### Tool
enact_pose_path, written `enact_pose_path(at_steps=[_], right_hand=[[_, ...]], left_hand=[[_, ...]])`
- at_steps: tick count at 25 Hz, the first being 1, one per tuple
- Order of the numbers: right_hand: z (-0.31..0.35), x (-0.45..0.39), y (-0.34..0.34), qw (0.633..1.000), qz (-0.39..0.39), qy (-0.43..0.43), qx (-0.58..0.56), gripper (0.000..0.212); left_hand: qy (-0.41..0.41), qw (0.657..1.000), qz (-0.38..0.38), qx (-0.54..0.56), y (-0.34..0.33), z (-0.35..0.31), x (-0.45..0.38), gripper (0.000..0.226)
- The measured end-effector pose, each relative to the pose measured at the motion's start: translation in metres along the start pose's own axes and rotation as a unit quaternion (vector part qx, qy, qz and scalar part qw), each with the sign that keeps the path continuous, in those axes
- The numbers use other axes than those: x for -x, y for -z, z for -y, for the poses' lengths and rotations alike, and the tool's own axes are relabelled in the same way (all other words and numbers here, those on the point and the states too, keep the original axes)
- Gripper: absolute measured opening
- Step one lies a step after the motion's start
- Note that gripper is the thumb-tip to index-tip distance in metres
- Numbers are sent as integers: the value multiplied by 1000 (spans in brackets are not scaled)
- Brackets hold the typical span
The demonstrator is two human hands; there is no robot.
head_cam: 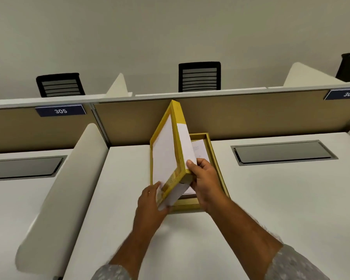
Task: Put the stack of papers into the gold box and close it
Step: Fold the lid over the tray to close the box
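Observation:
The gold box base (pixel 218 164) lies open on the white desk, with the stack of papers (pixel 200 151) inside it. Over its left side the yellow-gold lid (pixel 171 144) stands tilted on edge, its white inner face turned to the left. My left hand (pixel 150 201) grips the lid's near lower corner from the left. My right hand (pixel 205 180) holds the lid's near edge from the right, thumb on the rim, and covers part of the base and the papers.
A tan partition (pixel 251 116) with number plates 305 and 304 runs behind the desk. A white divider (pixel 69 178) stands at the left. A grey cable hatch (pixel 283 152) sits at the right, another at far left. Black chairs stand beyond the partition.

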State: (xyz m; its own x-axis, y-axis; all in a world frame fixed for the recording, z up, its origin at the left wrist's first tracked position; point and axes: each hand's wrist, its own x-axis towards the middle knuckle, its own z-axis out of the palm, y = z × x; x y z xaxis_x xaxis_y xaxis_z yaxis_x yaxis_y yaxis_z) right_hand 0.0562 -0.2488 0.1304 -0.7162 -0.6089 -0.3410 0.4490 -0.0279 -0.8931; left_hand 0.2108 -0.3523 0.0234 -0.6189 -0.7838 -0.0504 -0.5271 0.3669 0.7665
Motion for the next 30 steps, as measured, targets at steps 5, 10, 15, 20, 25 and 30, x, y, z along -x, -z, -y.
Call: enact_pose_path(at_steps=[5,10,15,20,25,30], right_hand=[[-16,-21,74,994,-18,-60,-93,25],[-25,-42,134,993,-45,-85,66,41],[-69,-53,180,930,-68,-79,353,62],[-67,-57,176,871,-69,-4,487,58],[-64,-61,173,878,-99,-10,468,56],[-74,-72,176,877,-78,-45,472,50]], left_hand=[[65,994,83,29,-17,28,-9,94],[79,993,81,31,-32,29,-20,102],[42,996,47,-58,-49,33,-21,98],[33,993,13,-112,-61,33,-16,95],[37,996,24,-73,-64,34,-21,100],[52,996,51,-48,-62,27,-31,105]])
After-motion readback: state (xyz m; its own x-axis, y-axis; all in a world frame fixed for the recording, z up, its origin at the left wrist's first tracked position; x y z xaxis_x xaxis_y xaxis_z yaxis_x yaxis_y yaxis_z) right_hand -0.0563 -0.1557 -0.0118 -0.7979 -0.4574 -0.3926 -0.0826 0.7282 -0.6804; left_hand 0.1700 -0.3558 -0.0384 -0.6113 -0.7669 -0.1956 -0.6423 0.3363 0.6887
